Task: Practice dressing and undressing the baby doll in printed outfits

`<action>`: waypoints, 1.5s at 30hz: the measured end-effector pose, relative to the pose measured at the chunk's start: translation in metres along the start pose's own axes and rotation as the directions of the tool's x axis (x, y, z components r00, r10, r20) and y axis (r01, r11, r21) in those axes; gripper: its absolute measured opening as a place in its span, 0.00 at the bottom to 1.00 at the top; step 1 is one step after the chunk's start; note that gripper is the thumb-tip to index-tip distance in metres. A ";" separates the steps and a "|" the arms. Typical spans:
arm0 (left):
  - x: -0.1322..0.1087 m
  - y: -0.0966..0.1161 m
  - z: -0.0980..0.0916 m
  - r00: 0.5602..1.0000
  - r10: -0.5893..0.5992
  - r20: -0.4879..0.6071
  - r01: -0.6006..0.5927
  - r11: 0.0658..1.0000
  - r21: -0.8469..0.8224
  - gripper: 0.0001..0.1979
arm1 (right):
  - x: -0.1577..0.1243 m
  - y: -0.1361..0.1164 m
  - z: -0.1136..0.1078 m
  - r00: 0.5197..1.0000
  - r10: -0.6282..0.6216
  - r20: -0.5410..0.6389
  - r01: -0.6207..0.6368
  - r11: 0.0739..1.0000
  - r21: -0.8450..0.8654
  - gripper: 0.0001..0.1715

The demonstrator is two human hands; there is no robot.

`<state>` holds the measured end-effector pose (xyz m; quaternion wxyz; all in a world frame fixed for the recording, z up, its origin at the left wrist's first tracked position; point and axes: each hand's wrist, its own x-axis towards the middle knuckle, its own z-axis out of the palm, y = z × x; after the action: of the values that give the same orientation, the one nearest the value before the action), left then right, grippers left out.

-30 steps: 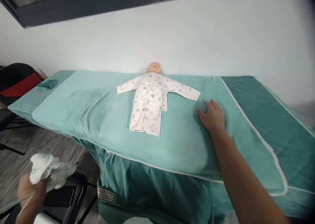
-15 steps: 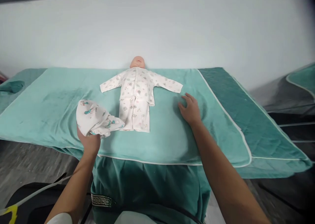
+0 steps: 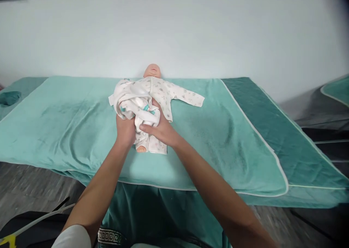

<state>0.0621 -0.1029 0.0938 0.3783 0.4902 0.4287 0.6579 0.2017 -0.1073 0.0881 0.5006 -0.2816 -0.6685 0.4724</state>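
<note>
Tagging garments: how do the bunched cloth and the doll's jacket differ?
The bunched cloth is crumpled between the left hand and right hand; the jacket is worn by the doll, one sleeve stretched out. The bunched cloth shows teal in its print; the jacket's print looks small and greyish. Both are white, printed fabric.

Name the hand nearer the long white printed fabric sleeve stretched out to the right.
Right. The right hand is left of and below the sleeve in the picture; the left hand is farther left. Both hold bunched white printed cloth.
</note>
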 end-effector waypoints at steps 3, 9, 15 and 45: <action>0.003 0.019 0.009 0.993 -0.080 0.081 0.095 0.974 -0.206 0.23 | 0.011 -0.001 0.008 0.988 -0.094 -0.122 0.088 0.994 -0.060 0.55; -0.001 0.040 0.016 0.952 -0.126 0.278 0.196 0.951 -0.240 0.24 | 0.015 -0.002 0.009 0.906 -0.221 -0.362 0.171 0.971 -0.167 0.43; -0.007 0.048 -0.005 0.889 -0.099 0.447 0.177 0.975 -0.137 0.27 | 0.003 -0.034 -0.045 0.833 -0.355 -0.425 0.147 0.882 -0.448 0.39; 0.176 -0.087 0.046 0.906 0.042 0.421 -0.312 0.739 0.597 0.22 | 0.156 0.117 -0.082 0.880 0.004 -0.474 -0.203 0.906 -0.370 0.17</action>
<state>0.0724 0.0979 0.0758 0.1936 0.7479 0.4991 0.3925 0.2142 0.0997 0.0486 0.5486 -0.5206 -0.5970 0.2677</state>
